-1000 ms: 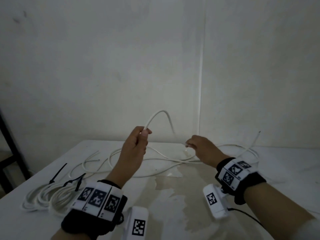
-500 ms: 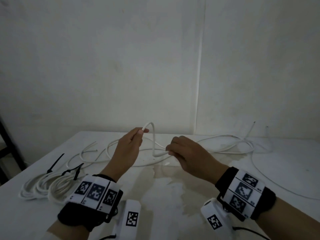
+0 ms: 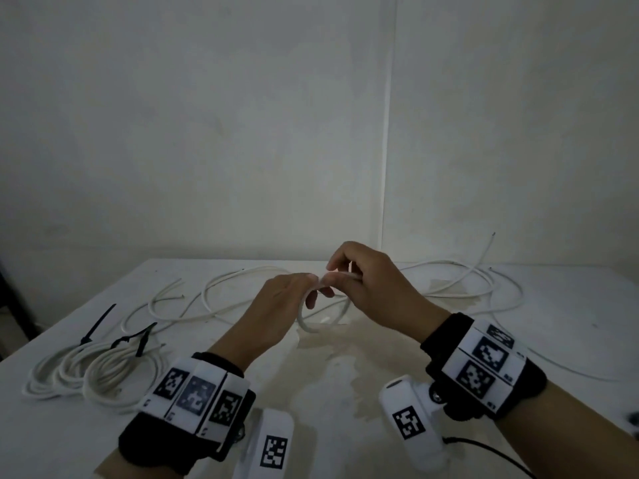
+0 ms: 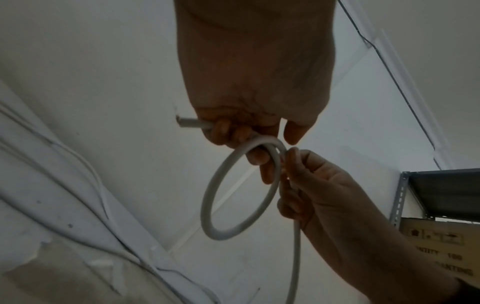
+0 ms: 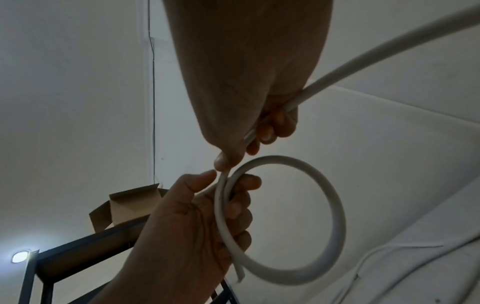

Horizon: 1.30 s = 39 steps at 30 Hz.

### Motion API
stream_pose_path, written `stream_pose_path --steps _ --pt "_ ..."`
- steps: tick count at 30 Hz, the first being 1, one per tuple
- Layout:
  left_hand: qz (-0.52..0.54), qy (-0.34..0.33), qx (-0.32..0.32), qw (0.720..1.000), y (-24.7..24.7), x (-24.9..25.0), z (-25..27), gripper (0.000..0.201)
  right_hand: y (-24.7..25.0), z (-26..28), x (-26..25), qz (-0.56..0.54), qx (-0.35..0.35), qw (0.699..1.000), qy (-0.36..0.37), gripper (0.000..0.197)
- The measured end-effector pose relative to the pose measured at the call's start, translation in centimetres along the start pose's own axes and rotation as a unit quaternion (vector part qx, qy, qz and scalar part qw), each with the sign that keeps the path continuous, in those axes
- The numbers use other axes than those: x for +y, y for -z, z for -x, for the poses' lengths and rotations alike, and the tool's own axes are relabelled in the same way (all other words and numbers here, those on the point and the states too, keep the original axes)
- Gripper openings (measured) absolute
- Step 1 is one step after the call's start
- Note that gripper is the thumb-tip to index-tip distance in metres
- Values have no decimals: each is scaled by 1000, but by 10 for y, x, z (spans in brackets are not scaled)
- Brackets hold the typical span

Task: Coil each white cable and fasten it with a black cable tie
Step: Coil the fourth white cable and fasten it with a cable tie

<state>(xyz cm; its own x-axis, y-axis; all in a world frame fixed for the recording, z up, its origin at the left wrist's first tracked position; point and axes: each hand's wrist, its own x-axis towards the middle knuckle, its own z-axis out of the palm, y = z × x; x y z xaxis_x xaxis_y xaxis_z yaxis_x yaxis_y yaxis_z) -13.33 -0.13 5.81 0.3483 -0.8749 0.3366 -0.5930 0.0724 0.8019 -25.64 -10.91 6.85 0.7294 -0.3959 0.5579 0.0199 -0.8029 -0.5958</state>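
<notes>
Hands raised over table (image 3: 363,392): left hand (image 3: 276,305) grips white cable (image 3: 313,328) loop, right hand (image 3: 373,288) pinches its strand.

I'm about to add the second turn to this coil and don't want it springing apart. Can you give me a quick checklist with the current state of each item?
1. First loop closed into a full ring: ok, seen in both wrist views.
2. Left hand grips the crossing with the cable end poking out: ok.
3. Right hand holds the feeding cable: ok.
4. Slack left on the table for more turns: ok, long runs lie behind the hands.
5. Slack free of tangles with the other loose cables: cannot tell.
6. Spare black cable tie within reach: ok, by the finished coils at left.
</notes>
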Motion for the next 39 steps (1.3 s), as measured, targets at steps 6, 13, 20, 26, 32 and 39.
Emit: stream_pose_path --steps 6,13,20,26,32,39 --pt "44 7 -3 999 -3 5 0 39 11 -4 -1 -98 -89 985 -106 18" --pt "69 71 -12 995 -2 8 -1 46 22 0 -3 -142 -97 972 -160 18" --pt "60 66 1 996 1 8 -4 37 27 2 -17 -158 -93 967 -179 22" --pt "89 57 45 993 0 11 -3 44 28 1 -17 -161 -78 963 -202 20" --pt "91 48 68 992 0 10 -4 25 29 3 -18 -130 -78 969 -194 22" --pt "25 24 68 997 2 8 -7 24 27 3 -15 -138 -53 970 -191 19"
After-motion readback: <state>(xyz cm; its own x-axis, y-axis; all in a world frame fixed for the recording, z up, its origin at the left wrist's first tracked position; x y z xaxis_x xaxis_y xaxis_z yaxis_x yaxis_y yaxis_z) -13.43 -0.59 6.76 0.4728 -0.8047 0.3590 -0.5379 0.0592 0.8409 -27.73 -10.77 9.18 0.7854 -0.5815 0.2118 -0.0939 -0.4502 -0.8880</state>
